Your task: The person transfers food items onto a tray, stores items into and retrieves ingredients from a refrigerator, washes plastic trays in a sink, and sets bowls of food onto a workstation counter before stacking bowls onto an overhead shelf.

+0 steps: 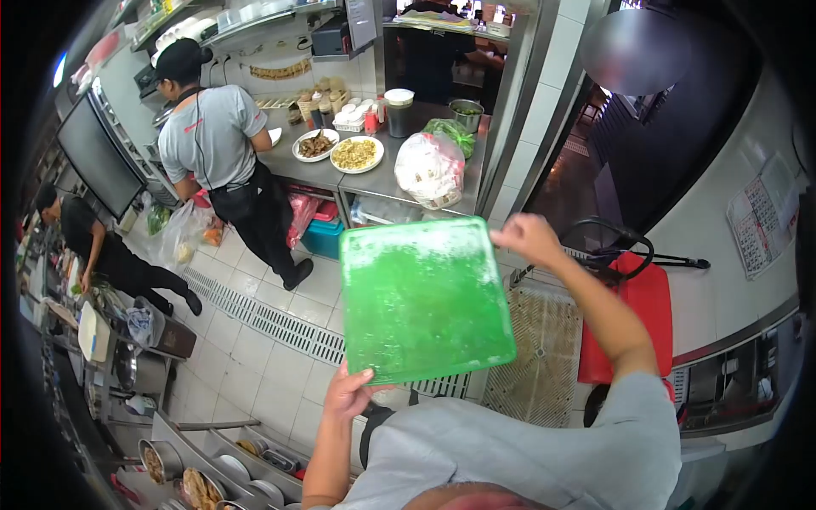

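A wet green plastic tray (425, 306), rectangular with a raised rim and whitish patches along its far edge, is held up tilted in front of my body. My left hand (347, 391) grips its near left corner, thumb on the face and fingers underneath. At the far right corner, my right hand (529, 240) is closed on the edge with the arm stretched out. The underside of the tray is hidden.
A steel counter (323, 177) ahead bears plates of food (357, 155), a filled plastic bag (429, 170) and sauce bottles. One co-worker (212, 136) stands there; another person (93, 238) works at far left. A red bin (633, 323) is at right; a drain grate (255, 310) crosses the floor.
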{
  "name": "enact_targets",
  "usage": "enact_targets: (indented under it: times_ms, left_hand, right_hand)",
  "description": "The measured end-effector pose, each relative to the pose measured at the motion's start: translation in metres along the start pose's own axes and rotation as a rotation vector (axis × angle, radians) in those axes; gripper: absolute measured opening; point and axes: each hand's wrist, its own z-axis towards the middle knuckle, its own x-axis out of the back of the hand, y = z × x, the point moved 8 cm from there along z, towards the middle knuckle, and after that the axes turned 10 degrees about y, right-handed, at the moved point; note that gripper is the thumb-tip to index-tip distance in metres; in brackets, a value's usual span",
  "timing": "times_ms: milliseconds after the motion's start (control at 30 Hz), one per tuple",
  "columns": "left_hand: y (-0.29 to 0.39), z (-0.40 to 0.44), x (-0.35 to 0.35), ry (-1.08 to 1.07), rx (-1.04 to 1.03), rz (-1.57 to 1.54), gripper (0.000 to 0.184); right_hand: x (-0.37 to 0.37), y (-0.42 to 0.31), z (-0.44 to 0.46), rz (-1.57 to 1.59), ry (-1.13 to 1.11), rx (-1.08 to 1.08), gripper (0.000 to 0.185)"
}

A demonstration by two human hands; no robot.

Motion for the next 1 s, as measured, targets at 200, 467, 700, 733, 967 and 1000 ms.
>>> enact_targets:
  times_ms: [200,467,700,733,967,1000]
  left_hand:
    - [0.064,-0.008,0.046,0.13,-0.112,0.001,0.052]
    - [0.143,-0.024,0.142,0.186,-0.214,-0.046,0.051]
    - [0.206,-0.07,0.249,0.381,-0.388,-0.089,0.052]
    - [0.213,-0.08,0.269,0.423,-0.391,-0.115,0.052]
    - [0.268,-0.095,0.354,0.663,-0.459,-0.198,0.046]
    - [0.279,-0.089,0.359,0.719,-0.491,-0.153,0.044]
  right_hand:
    - [-0.164,-0.049,-0.14,1.142,-0.435,-0.447,0.048]
    - [-0.224,-0.18,-0.089,1.219,-0.449,-0.345,0.046]
    - [-0.327,-0.278,-0.035,1.227,-0.524,-0.251,0.044]
    - [-0.339,-0.298,-0.028,1.229,-0.539,-0.226,0.044]
    - [-0.44,-0.388,0.048,0.907,-0.858,-0.394,0.074]
    - [-0.457,-0.396,0.06,0.911,-0.862,-0.441,0.085]
